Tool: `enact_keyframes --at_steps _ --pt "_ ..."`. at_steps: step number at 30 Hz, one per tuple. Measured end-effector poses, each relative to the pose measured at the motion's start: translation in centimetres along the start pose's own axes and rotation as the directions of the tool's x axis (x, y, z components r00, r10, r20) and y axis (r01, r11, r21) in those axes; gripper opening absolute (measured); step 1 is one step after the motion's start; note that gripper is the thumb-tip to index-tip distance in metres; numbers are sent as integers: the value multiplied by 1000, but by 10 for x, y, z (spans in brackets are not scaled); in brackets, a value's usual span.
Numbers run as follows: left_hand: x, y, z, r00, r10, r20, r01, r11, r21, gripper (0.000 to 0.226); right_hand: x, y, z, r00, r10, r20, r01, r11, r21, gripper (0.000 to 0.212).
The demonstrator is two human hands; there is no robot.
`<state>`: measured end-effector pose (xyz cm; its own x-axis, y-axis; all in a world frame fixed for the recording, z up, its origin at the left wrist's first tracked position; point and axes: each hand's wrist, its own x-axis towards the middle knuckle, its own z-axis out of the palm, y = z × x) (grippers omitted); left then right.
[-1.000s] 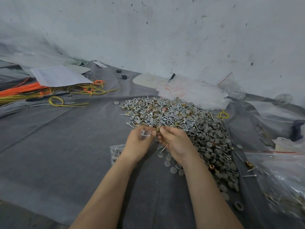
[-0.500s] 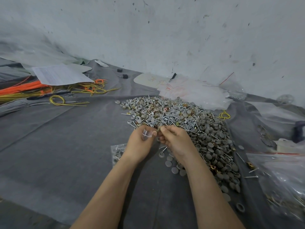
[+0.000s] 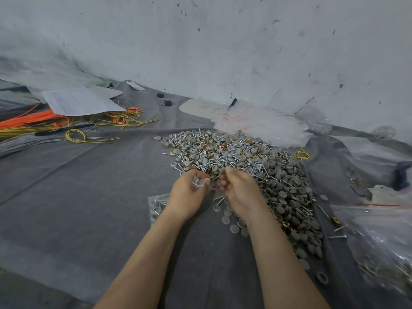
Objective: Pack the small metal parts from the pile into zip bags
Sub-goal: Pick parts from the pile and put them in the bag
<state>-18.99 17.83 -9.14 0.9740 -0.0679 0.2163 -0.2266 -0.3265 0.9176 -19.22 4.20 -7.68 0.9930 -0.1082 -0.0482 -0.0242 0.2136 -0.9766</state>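
On the grey cloth (image 3: 89,197), at the near edge of the pile of small metal parts (image 3: 256,166), the two hands sit close together. The left hand (image 3: 187,195) pinches a small clear zip bag (image 3: 197,185) between thumb and curled fingers, just beside the pile. The right hand (image 3: 242,190) has its fingers curled inward, tips toward the bag; whether they hold a part I cannot tell. The pile mixes screws, grey round caps and brass-coloured clips, and runs from behind the hands down along the right forearm. A filled zip bag (image 3: 156,206) lies flat under the left wrist. Orange and yellow wires (image 3: 44,123) lie far left, and a large clear bag (image 3: 379,241) of parts lies at the right.
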Motion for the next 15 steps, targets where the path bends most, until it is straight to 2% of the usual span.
enact_keyframes --at_steps 2,3,4,6,7,8,10,12,15 --pt "0 -1 -1 998 -63 -15 62 996 -67 8 1 -8 -12 995 -38 -96 44 997 59 24" --pt "0 -1 -1 997 -78 -19 77 994 -72 6 2 -8 -16 988 -72 -136 65 996 -55 25" --pt "1 -1 0 997 -78 -22 77 996 -55 3 2 -6 -16 982 -113 -149 69 960 -273 25" --pt "2 -2 3 997 -66 -33 65 998 -18 5 3 4 -7 973 -214 -86 107 749 -654 22" --pt "2 -2 5 997 -62 -45 62 998 -5 6 3 8 -2 966 -258 -32 154 667 -729 19" --pt "2 -2 5 997 -54 -60 54 999 1 6 3 12 2 960 -280 4 187 631 -752 17" --pt "1 -2 5 996 -6 -85 9 1000 26 3 3 14 5 948 -317 29 235 633 -738 21" --pt "-1 -1 5 989 96 -108 -84 990 113 10 3 11 3 946 -323 39 265 698 -665 22" --pt "-4 3 8 971 223 -89 -190 940 285 11 0 7 6 959 -263 104 276 784 -557 8"
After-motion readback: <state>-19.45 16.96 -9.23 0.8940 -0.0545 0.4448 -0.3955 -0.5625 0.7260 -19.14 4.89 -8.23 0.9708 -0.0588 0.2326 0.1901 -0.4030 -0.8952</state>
